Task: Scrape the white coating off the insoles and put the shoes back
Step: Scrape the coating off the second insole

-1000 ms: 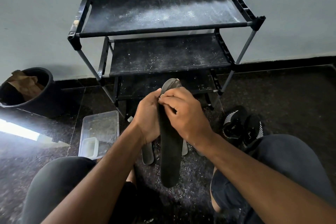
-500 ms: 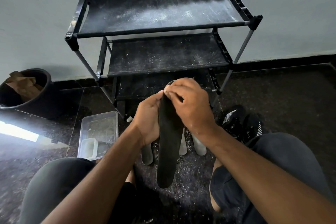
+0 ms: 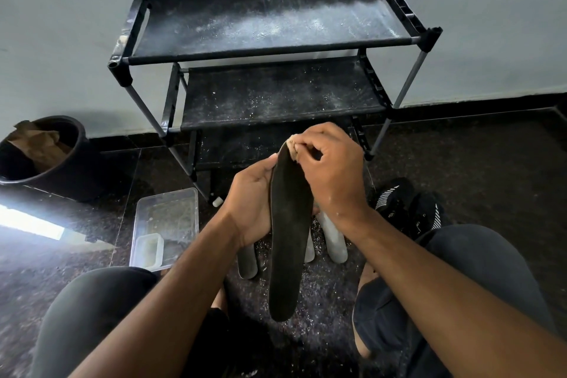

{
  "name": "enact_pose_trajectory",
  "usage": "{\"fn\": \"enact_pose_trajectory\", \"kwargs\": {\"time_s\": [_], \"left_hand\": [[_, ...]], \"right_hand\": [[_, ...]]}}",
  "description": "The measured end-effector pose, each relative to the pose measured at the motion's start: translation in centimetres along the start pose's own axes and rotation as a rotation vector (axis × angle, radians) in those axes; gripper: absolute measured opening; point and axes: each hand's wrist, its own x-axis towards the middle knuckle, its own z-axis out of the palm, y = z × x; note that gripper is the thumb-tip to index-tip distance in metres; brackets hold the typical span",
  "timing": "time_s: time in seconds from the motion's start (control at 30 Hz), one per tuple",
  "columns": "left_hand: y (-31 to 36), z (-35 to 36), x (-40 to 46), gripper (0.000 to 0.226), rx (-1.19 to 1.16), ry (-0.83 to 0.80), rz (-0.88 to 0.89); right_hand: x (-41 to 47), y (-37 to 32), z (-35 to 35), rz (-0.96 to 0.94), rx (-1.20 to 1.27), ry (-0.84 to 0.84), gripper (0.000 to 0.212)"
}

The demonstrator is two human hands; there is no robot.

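We're looking down at a dark insole (image 3: 288,242) held upright in front of us, its lower end hanging between the knees above the floor (image 3: 491,163). The left hand (image 3: 250,202) grips it from the left side, fingers curled behind and thumb along the edge. The right hand (image 3: 329,169) is up at the top end, fingertips pinching at the rim where a pale bit of coating shows. Beneath, three pale insoles (image 3: 333,238) lie on the floor, partly hidden by the one we hold, with white flecks scattered around them. A pair of black shoes (image 3: 408,209) with white stripes sits on the floor just right of the right wrist. Straight ahead stands the black shoe rack (image 3: 276,49) against the wall, its shelves dusted white. To the left we've got a clear plastic container (image 3: 167,224) with a smaller tub inside it, and further left a dark bin (image 3: 61,169) holding brown paper.
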Motion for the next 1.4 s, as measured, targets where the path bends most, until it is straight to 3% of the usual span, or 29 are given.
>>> {"fn": "enact_pose_trajectory", "kwargs": {"time_s": [0.23,0.57,0.73,0.97,1.1,1.23,1.4], "left_hand": [[0.7,-1.2,0.2,0.053,-0.007,0.078,0.045],[0.4,0.2,-0.3,0.058,-0.002,0.003,0.004],[0.6,-0.1,-0.5,0.055,0.01,0.085,0.006],[0.9,0.1,-0.5,0.061,0.03,0.065,0.007],[1.5,0.1,-0.6,0.064,0.043,0.135,0.075],[1.5,-0.5,-0.2,0.068,0.079,0.173,0.094],[0.9,-0.4,0.1,0.065,0.092,0.134,0.032]], "right_hand": [[-2.5,-0.9,1.8,-0.094,0.053,-0.272,0.01],[1.2,1.1,-1.1,-0.093,-0.134,-0.059,0.006],[-0.2,1.4,-0.1,-0.102,-0.15,-0.25,0.007],[0.7,1.3,-0.5,-0.124,-0.2,-0.091,0.006],[-0.2,1.4,-0.1,-0.127,-0.229,-0.257,0.017],[-0.9,1.5,0.5,-0.141,-0.211,-0.413,0.01],[0.4,1.6,-0.3,-0.088,-0.189,-0.247,0.007]]}}
